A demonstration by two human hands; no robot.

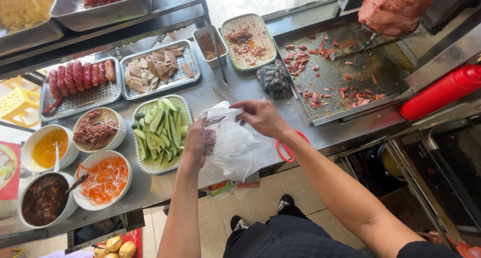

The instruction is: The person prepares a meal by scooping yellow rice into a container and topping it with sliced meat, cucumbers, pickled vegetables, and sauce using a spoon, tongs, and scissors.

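Two bare hands are holding a thin clear plastic bag [235, 145] above the front edge of a steel counter [150, 188], seen from a head camera looking straight down. The left hand [194, 145] is gripping the bag's left side, fingers curled around the film and around something dark and reddish inside it, though what that is cannot be made out. The right hand [261, 116] is pinching the bag's upper rim between thumb and fingertips, pulling it open. The bag is hanging between both hands, its long axis running from upper left, at the rim, down to lower right, where the loose end is draping over the counter edge. Both hands are touching it; the left hand is taking the bulk, the right only the rim.

Just left of the left hand, a woven oval basket of cucumber strips [160, 133] is sitting. Red-handled scissors [288, 150] are lying under the right wrist. Farther left, bowls are holding shredded carrot [105, 180], minced meat [95, 132], yellow sauce [49, 148] and dark sauce [44, 200]. Behind them, perforated trays are carrying red sausages [80, 76] and sliced pale meat [155, 67]. To the right, a greasy drip tray [340, 72] with meat scraps is lying under a rotating meat cone [396, 7], and a red squeeze bottle [441, 91] is resting beside it.
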